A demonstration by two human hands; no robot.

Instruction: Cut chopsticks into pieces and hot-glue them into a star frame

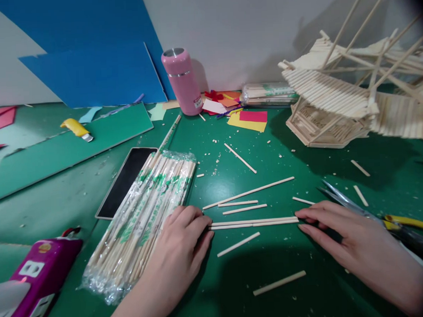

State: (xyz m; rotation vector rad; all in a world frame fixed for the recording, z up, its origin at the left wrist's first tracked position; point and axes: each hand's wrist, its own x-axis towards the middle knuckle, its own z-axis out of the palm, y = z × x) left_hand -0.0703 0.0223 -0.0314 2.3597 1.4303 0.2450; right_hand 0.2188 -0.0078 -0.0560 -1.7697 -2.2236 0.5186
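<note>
Thin wooden chopsticks [253, 221] lie side by side: a long one along the far side, and shorter pieces end to end along the near side. My left hand [187, 246] pinches their left ends between thumb and fingers. At their right ends, the thumb and fingers of my right hand [344, 239] close on them. Other cut stick pieces lie around: a longer stick [248, 193] behind, a short piece [238, 244] in front, another [279, 283] nearer me. Beside my left forearm is a plastic pack of wrapped chopsticks [144, 217].
Scissors or pliers with yellow handles [407, 222] lie by my right hand. A stick-built model [331, 97] stands back right. Further back are a pink flask [183, 85], paper scraps [247, 122] and a yellow cutter [76, 129]. A purple power strip [49, 259] sits left; a phone [123, 181] lies under the pack.
</note>
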